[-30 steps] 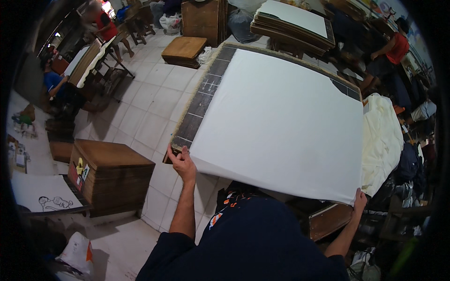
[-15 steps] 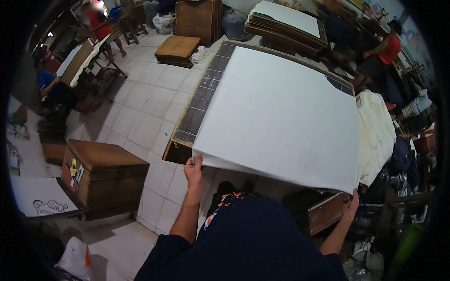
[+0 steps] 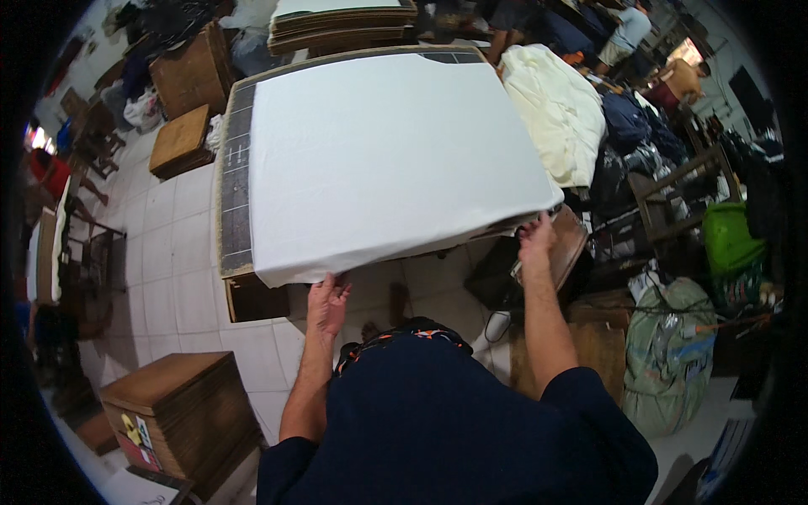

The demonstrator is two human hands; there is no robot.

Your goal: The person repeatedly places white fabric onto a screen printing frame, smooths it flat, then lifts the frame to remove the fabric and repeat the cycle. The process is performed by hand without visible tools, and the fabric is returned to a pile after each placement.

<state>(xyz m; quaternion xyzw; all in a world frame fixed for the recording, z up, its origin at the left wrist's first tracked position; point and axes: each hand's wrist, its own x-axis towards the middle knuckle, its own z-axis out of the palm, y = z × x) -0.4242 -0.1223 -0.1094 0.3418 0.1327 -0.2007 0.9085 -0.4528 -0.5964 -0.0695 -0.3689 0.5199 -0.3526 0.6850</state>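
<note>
A large white cloth (image 3: 391,160) lies over a dark board with a white grid (image 3: 236,177), its near edge hanging slightly. My left hand (image 3: 328,299) is at that edge on the left, palm up, fingers apart and partly curled, fingertips touching the hem. My right hand (image 3: 536,237) has its fingers closed on the cloth at the near right corner. Beside the board, on the right, lies a pile of cream fabric (image 3: 551,109).
Wooden board stacks stand at lower left (image 3: 181,404), upper left (image 3: 177,143) and behind (image 3: 337,29). A wooden frame (image 3: 677,189), green bag (image 3: 728,236) and wrapped bundle (image 3: 669,362) crowd the right. Co-workers are at left (image 3: 55,172) and upper right (image 3: 627,29).
My view has turned rightward, the cloth appearing more level. The cloth's near edge now lies closer along the board; my left hand's fingers have loosened, and my right hand sits higher in view.
</note>
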